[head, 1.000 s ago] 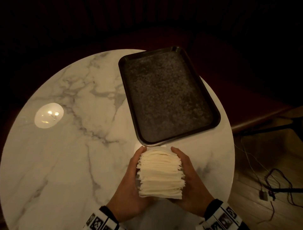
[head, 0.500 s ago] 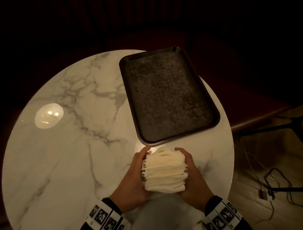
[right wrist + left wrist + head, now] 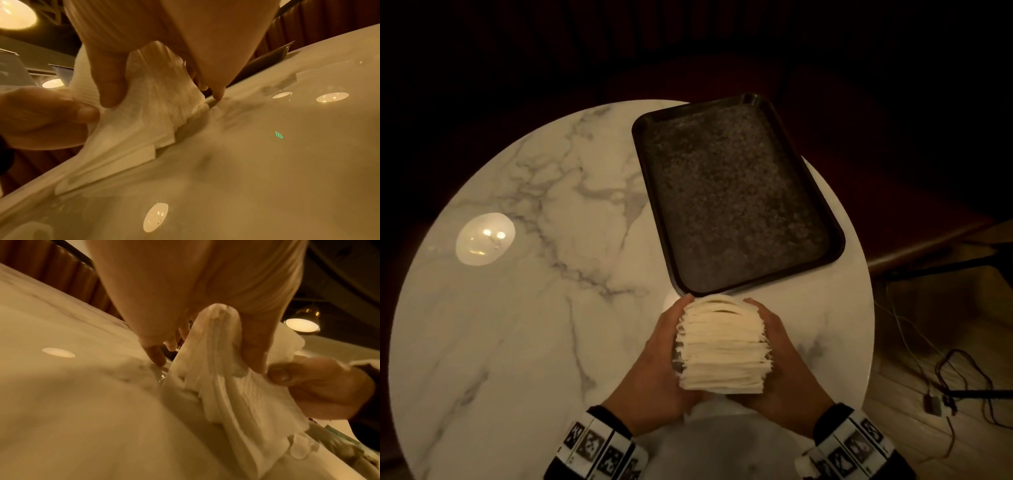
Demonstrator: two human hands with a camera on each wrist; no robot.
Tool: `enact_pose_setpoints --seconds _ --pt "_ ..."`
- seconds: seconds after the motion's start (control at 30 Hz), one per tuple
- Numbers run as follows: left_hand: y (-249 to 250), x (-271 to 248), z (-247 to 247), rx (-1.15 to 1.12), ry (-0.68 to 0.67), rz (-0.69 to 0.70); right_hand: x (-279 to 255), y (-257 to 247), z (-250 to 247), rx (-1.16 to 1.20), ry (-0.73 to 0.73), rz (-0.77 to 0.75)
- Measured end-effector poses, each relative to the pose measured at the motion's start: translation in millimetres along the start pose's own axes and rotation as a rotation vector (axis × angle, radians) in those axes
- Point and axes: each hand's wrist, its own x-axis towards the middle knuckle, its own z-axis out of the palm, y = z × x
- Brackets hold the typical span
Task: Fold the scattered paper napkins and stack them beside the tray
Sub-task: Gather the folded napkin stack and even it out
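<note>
1. Left hand (image 3: 654, 359) and right hand (image 3: 787, 363) clasp the napkin stack (image 3: 722, 346) from opposite sides, thumbs curled over it; stack sits between both palms on the marble table (image 3: 517, 325)
2. Tray (image 3: 732, 195) lies just beyond the fingertips

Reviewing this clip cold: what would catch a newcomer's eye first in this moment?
First, the thick stack of white napkins gripped from both sides by the left hand and right hand, at the near edge of the round marble table. Next, the dark tray just beyond the stack, with nothing in it. A bright lamp reflection glows on the table's left side.
</note>
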Motion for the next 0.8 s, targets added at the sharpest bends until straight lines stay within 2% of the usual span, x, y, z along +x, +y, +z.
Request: enact_pose_setpoints --seconds 0.17,0.3,0.37,0.47,0.53,0.6,0.67,0.73,0.8 --pt "2 0 -4 0.112 -0.023 0.009 0 -2 -5 -0.096 -0.009 -0.019" --pt "14 -4 -8 0.237 0.144 0.088 -4 -13 -8 0.032 0.056 0.094" --pt "27 -4 -11 0.089 0.17 0.065 -7 -25 -13 0.126 0.08 0.118" --pt "42 -11 -13 -0.362 0.106 -0.009 -11 -32 -18 0.223 0.06 0.165" --pt "45 -19 -4 -0.647 0.123 -0.118 -14 -30 -16 0.37 0.11 0.242" --pt "53 -21 10 -0.893 0.228 -0.285 -15 -23 -9 0.456 0.202 0.31" --pt "64 -23 22 -1.004 0.368 -0.432 -15 -15 1 0.52 0.32 0.34" --pt "76 -27 36 -0.946 0.46 -0.54 -17 -17 12 0.539 0.424 0.327" --pt "76 -33 51 -1.049 0.509 -0.515 -19 -19 19 0.494 0.496 0.3"
